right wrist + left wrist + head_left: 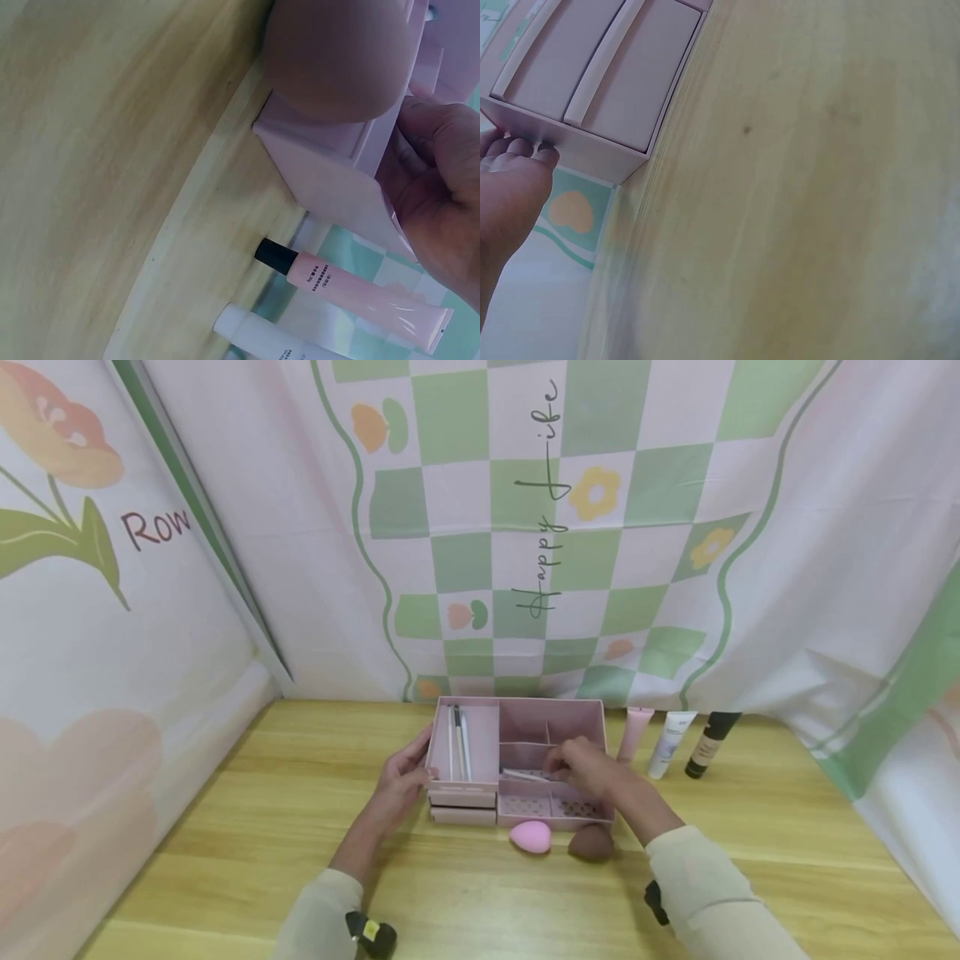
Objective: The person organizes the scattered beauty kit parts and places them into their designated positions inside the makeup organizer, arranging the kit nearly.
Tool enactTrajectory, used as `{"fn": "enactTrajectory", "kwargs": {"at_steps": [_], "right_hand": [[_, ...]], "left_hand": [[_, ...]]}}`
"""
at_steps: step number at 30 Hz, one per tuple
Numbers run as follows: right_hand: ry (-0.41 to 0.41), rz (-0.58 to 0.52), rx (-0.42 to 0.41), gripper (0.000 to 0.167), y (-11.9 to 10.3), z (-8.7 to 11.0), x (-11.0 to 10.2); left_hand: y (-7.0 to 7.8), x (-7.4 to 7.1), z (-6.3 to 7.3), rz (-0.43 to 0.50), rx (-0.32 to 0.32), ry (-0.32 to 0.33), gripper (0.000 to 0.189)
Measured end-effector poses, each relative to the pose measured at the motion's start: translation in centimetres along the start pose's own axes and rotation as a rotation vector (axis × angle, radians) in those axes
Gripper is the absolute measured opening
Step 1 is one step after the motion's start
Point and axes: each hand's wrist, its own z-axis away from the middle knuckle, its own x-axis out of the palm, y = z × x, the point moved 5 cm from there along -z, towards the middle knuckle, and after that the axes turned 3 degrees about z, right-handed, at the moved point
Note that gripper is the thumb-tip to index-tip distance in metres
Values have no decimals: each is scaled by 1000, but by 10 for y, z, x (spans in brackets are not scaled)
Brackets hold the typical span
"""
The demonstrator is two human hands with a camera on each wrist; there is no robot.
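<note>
A pink desk organizer stands on the table, with drawers at its lower left and divided compartments on the right. My left hand holds its left side, thumb at the front top corner; in the left wrist view the curled fingers lie against the side wall. My right hand reaches into the middle right compartment, fingers curled at the end of a slim white stick; the fingertips are partly hidden. Several slim brushes or pencils lie in the top left tray.
A pink makeup sponge and a brown makeup sponge sit before the organizer. To its right stand a pink tube, a white tube and a black-and-beige tube. A patterned curtain hangs behind the table.
</note>
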Motion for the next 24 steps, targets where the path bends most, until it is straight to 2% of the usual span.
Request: {"fn": "enactTrajectory", "kwargs": {"at_steps": [13,20,24], "right_hand": [[87,-53,32,13,-11,18,-10],[90,-96,67,13,-24,32,-14],[80,-133,77,15,-33,40,-14]], "left_hand": [[-1,0,1,13,28,-14,80],[-2,1,0,13,23,-18,80],[-1,0,0,15,22,0,80]]}}
